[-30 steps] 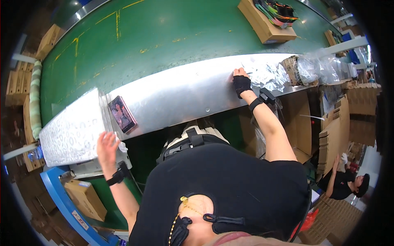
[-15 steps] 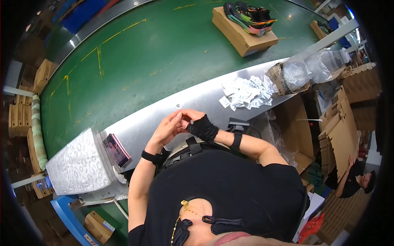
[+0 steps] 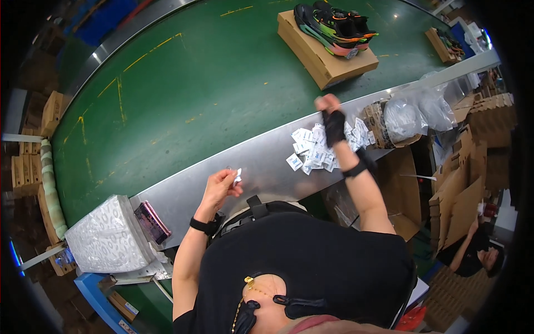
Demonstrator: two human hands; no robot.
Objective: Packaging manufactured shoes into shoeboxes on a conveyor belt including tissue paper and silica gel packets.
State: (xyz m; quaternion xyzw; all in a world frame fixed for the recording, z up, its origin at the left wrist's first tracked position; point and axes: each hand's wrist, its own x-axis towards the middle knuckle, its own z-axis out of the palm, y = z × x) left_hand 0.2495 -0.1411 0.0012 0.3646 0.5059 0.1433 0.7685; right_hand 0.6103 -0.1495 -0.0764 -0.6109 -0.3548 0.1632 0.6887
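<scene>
My left hand (image 3: 220,188) is above the metal ledge (image 3: 267,158), with a small white packet (image 3: 238,177) pinched between thumb and fingers. My right hand (image 3: 332,118) wears a black fingerless glove and reaches out over the far edge of a heap of white packets (image 3: 314,151). Motion smears its fingers, so what they hold, if anything, does not show. Beyond it on the green conveyor belt (image 3: 183,106) lies a brown shoebox (image 3: 311,55), with a pair of black, green and orange sneakers (image 3: 336,30) on its lid.
Right of the packets stands a carton (image 3: 378,123) with clear plastic bags (image 3: 403,119). A stack of patterned wrapping sheets (image 3: 108,239) and a phone (image 3: 151,222) lie at left. Another shoebox with shoes (image 3: 445,45) is far right. A co-worker (image 3: 473,253) is beside flattened cardboard (image 3: 461,206).
My hands, together before, are now apart. My right hand has moved forward and right over the packets; my left has stayed near the middle, its packet now visible. The shoebox appears slightly nearer.
</scene>
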